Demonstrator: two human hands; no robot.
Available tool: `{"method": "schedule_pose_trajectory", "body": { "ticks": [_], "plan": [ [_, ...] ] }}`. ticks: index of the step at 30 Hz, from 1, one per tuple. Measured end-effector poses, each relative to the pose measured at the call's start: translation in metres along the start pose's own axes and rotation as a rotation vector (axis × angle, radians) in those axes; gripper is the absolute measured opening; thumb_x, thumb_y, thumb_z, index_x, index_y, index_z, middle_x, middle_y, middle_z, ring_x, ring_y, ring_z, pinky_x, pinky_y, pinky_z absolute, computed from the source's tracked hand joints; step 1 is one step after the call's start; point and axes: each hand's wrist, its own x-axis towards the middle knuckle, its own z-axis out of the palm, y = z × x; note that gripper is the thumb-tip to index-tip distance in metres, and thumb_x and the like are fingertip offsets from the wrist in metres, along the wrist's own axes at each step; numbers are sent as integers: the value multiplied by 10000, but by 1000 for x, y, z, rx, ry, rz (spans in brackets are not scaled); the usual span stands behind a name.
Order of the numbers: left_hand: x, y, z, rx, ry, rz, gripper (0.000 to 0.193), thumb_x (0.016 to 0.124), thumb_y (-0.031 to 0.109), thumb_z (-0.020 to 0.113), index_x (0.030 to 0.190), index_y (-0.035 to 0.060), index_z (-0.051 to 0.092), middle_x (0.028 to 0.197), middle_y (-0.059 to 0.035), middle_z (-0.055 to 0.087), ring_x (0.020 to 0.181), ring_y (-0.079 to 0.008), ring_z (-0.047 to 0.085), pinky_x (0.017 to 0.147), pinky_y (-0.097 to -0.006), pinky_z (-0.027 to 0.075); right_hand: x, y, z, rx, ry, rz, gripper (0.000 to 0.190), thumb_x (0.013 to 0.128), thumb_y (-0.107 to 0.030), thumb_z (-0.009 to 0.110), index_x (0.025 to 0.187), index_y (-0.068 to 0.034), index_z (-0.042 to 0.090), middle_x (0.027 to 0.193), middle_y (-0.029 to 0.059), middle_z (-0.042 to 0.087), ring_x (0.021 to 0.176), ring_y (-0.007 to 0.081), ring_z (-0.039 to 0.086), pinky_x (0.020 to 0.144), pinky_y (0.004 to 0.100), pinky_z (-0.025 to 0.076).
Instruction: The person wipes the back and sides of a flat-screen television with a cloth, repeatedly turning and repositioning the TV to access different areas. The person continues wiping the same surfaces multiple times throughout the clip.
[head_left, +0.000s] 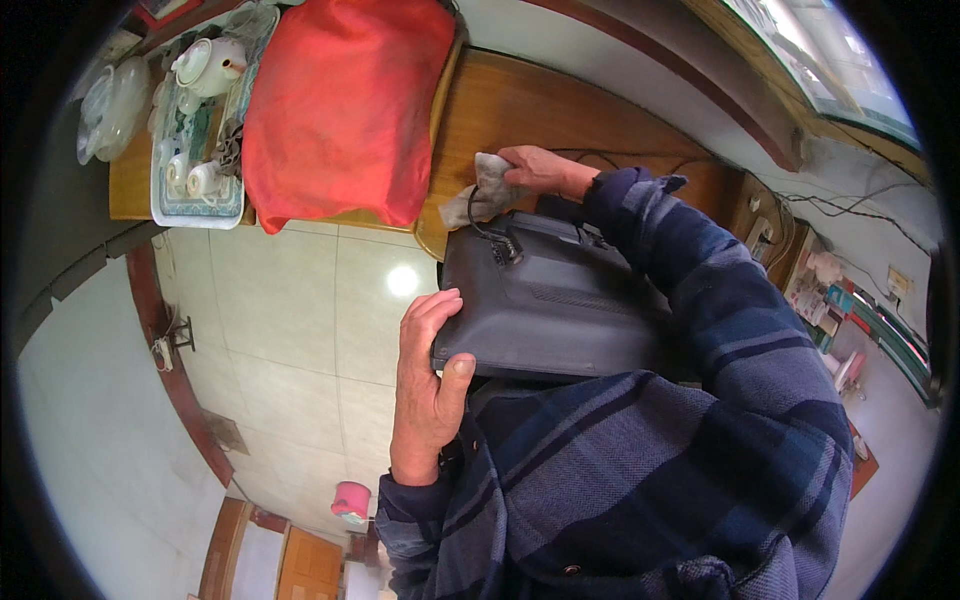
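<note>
A black plastic monitor or small television (555, 300) is before me with its vented back turned up, close against my chest. My left hand (427, 375) grips its near left corner, fingers on the side edge and thumb at the near edge. A black cable (472, 206) loops out of a connector on the back. Past the far edge, my right hand (544, 169) pinches a crumpled grey-white cloth (491, 184) over the wooden tabletop (525, 97). Part of the cloth lies behind the cable. The screen side is hidden from view.
Left of the cloth, a red fabric cover (345, 112) drapes over something large. Beyond it, a tray (160, 214) bears a white teapot (210, 67) and cups. Black cables (637, 156) trail along the table's back. A pink bin (351, 499) stands on the tiled floor (285, 300).
</note>
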Motion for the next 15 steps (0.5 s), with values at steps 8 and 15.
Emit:
{"method": "schedule_pose_trajectory", "body": {
  "ticks": [8,15],
  "plan": [
    [3,-1,-1,-2,-8,27,653,1069,554,600,1407,-5,604,1491,-218,600,1447,-420,514,1245,-507,377,-28,44,11,86,-266,233,545,921,-189,632,1445,-52,686,1275,213,775,1158,367,730,992,488,546],
    [3,0,-2,-12,-27,0,697,1059,592,595,1411,-9,599,1501,-224,594,1455,-425,506,1248,-517,373,6,83,52,-90,-363,290,464,939,-220,658,1363,-44,720,1287,203,773,1218,385,717,1024,504,524]
  ]
}}
